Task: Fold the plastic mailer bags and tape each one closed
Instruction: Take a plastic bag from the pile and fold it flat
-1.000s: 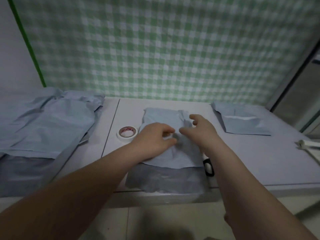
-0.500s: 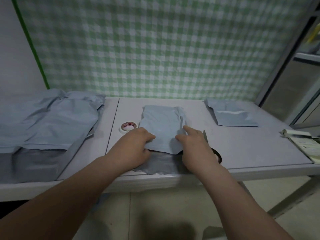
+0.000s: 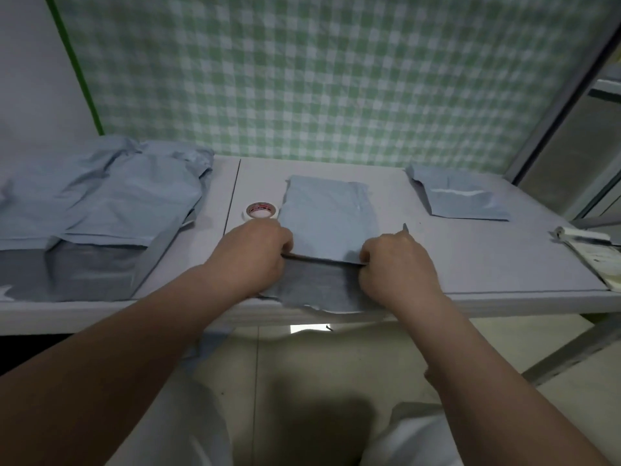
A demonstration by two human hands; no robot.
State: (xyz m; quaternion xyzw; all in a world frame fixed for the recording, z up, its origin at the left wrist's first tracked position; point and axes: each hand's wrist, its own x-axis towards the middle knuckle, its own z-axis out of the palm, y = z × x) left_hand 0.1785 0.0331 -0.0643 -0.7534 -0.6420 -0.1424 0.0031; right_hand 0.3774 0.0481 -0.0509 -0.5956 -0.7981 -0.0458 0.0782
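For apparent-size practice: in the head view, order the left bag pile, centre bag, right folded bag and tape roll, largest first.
1. left bag pile
2. centre bag
3. right folded bag, though it lies farther from the camera
4. tape roll

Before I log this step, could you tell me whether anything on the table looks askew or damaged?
The centre mailer bag hangs over the front edge of the table, and its dark lower edge looks ragged, possibly torn.
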